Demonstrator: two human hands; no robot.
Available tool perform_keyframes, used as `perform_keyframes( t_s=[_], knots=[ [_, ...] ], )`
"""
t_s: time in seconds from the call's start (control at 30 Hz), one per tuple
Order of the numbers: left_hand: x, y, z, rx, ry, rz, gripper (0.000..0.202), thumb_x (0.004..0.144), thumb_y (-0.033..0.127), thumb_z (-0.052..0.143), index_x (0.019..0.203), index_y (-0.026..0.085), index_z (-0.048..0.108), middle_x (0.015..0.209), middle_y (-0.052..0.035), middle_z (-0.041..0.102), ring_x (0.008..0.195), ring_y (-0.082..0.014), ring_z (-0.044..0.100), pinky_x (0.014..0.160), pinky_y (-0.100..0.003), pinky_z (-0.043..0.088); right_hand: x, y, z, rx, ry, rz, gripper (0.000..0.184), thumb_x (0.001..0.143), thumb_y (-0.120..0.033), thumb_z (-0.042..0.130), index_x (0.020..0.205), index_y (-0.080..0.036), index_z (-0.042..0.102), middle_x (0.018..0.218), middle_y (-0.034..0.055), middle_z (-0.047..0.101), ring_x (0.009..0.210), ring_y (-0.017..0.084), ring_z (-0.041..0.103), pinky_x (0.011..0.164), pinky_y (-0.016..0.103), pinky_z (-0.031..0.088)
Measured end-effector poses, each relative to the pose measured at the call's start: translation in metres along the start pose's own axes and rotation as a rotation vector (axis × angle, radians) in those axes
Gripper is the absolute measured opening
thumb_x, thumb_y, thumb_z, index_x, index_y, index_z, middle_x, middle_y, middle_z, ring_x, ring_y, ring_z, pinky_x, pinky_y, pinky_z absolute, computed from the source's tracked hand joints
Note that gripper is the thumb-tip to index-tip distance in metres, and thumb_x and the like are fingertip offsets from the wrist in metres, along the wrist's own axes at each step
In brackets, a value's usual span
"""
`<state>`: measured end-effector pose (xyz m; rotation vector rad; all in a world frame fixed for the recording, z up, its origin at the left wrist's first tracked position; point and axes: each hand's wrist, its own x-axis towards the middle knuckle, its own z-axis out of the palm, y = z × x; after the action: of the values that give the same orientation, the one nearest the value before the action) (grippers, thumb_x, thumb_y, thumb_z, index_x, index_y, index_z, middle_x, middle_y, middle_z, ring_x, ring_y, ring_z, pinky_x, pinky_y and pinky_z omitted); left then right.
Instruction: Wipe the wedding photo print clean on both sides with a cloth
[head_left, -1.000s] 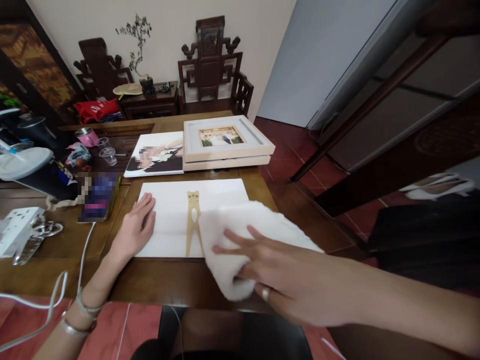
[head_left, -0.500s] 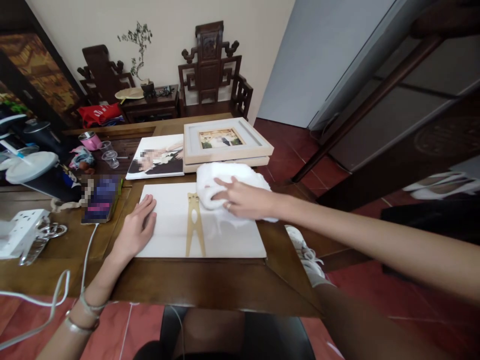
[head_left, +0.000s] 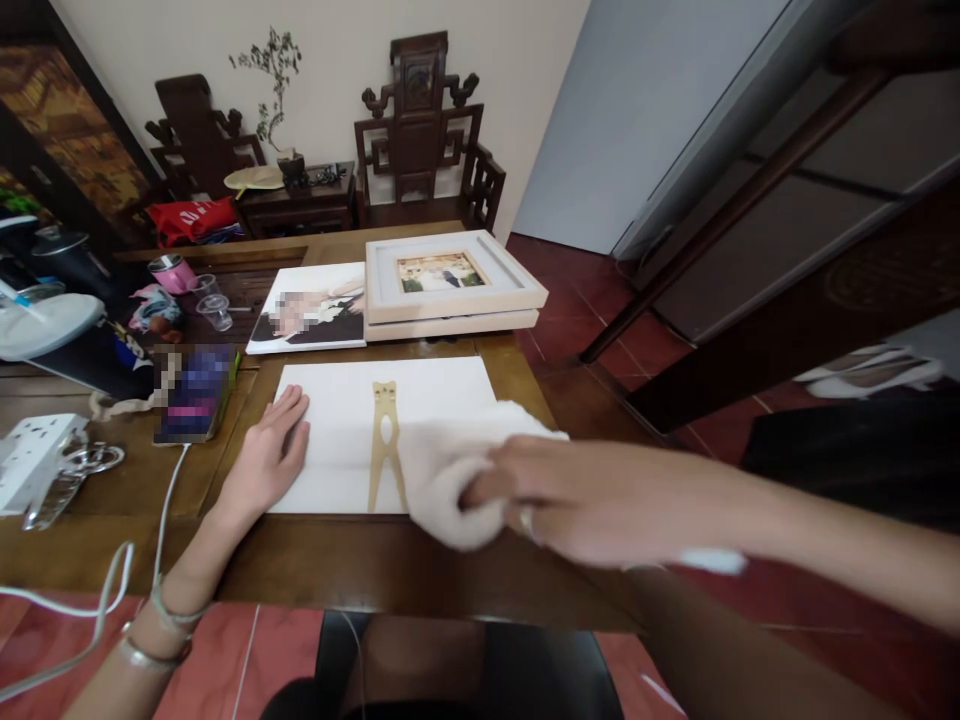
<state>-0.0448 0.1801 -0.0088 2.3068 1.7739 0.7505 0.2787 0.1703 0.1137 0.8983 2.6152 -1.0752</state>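
Observation:
A white board (head_left: 337, 420) with a thin wooden stand piece (head_left: 385, 440) on its back lies flat on the wooden table (head_left: 315, 560). My left hand (head_left: 270, 455) rests flat and open on the board's left edge. My right hand (head_left: 577, 500), blurred by motion, presses a white fluffy cloth (head_left: 450, 470) against the board's near right corner, with its fingers closed on the cloth.
Behind the board are a photo print (head_left: 311, 310) and two stacked wooden frames (head_left: 450, 285). A phone (head_left: 195, 395) on a cable, a white power strip (head_left: 34, 455), plastic cups (head_left: 214, 305) and clutter lie at the left. Dark carved chairs (head_left: 420, 140) stand by the wall.
My right hand swept the cloth from the board's near right up to its far right edge, then back down to the near right corner. My left hand stayed put.

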Motion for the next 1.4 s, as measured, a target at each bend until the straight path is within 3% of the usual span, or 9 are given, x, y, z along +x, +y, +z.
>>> perform_keyframes(
  t_s=[0.3,0.4,0.5,0.63,0.77,0.87,1.03,1.17,1.4],
  knots=[
    [0.000,0.002,-0.003,-0.034,0.012,-0.014,0.050,0.095,0.039,0.043,0.127,0.005,0.060,0.141,-0.0196,0.052,0.137,-0.0265,0.043,0.117,-0.041,0.030,0.072,0.074,-0.048,-0.158,0.317,-0.006,0.044,0.083,-0.011,0.041,0.118,-0.010,0.068,0.122,0.0138,0.067,0.115,0.031,0.060,0.099,0.046,0.044],
    [0.000,0.003,-0.003,-0.033,0.009,-0.013,0.051,0.094,0.039,0.043,0.127,0.003,0.060,0.140,-0.0204,0.052,0.137,-0.0269,0.043,0.117,-0.042,0.030,0.071,0.066,-0.020,-0.290,0.284,-0.012,0.046,0.082,-0.006,0.040,0.120,-0.007,0.065,0.130,0.0187,0.062,0.127,0.036,0.050,0.104,0.058,0.038],
    [0.000,0.001,-0.002,-0.025,0.010,-0.013,0.051,0.094,0.038,0.042,0.127,0.003,0.060,0.141,-0.0206,0.052,0.137,-0.0273,0.043,0.117,-0.044,0.030,0.055,0.047,0.029,-0.434,0.309,-0.014,0.047,0.076,-0.004,0.049,0.120,-0.011,0.067,0.155,0.0208,0.032,0.144,0.045,0.015,0.109,0.071,0.018],
    [0.000,0.000,0.000,-0.017,0.006,-0.017,0.050,0.095,0.038,0.041,0.129,0.006,0.059,0.142,-0.0189,0.051,0.138,-0.0270,0.042,0.117,-0.045,0.031,0.015,0.008,0.072,-0.332,0.224,-0.050,0.045,0.068,-0.007,0.056,0.108,-0.017,0.073,0.155,0.0190,0.032,0.143,0.047,0.015,0.109,0.072,0.019],
    [0.000,0.000,-0.001,-0.012,-0.005,-0.011,0.051,0.095,0.039,0.040,0.131,0.006,0.056,0.144,-0.0184,0.049,0.139,-0.0268,0.041,0.117,-0.045,0.030,-0.013,-0.018,0.050,-0.066,0.087,-0.019,0.031,0.076,-0.011,0.050,0.093,-0.021,0.074,0.127,0.0128,0.064,0.123,0.035,0.055,0.099,0.054,0.047],
    [0.000,0.000,-0.003,-0.015,-0.030,0.000,0.054,0.096,0.041,0.038,0.137,0.007,0.051,0.147,-0.0169,0.046,0.141,-0.0255,0.037,0.118,-0.043,0.027,-0.002,-0.011,0.018,0.027,0.090,0.099,0.039,0.083,-0.012,0.041,0.109,-0.021,0.070,0.108,0.0111,0.071,0.101,0.028,0.067,0.083,0.043,0.056],
    [-0.003,-0.004,-0.009,-0.003,-0.139,0.020,0.060,0.098,0.045,0.034,0.142,0.005,0.044,0.153,-0.0168,0.035,0.145,-0.0259,0.028,0.119,-0.046,0.023,0.063,0.026,0.003,-0.147,0.290,0.123,0.044,0.087,-0.012,0.039,0.125,-0.014,0.059,0.125,0.0173,0.063,0.125,0.035,0.051,0.101,0.055,0.041],
    [-0.005,-0.008,-0.011,0.017,-0.202,0.050,0.062,0.099,0.047,0.031,0.148,0.009,0.035,0.158,-0.0145,0.027,0.148,-0.0259,0.020,0.120,-0.049,0.018,0.101,0.027,0.023,-0.401,0.328,0.143,0.049,0.082,-0.009,0.048,0.131,-0.010,0.057,0.159,0.0180,0.022,0.146,0.044,0.008,0.112,0.068,0.012],
    [-0.007,-0.008,-0.007,0.015,-0.176,0.044,0.058,0.100,0.044,0.029,0.149,0.013,0.035,0.158,-0.0137,0.026,0.148,-0.0252,0.020,0.119,-0.051,0.018,0.062,-0.031,0.060,-0.413,0.092,-0.044,0.047,0.081,-0.023,0.059,0.127,-0.017,0.064,0.159,0.0182,0.021,0.143,0.049,0.008,0.109,0.073,0.012]
  ],
)
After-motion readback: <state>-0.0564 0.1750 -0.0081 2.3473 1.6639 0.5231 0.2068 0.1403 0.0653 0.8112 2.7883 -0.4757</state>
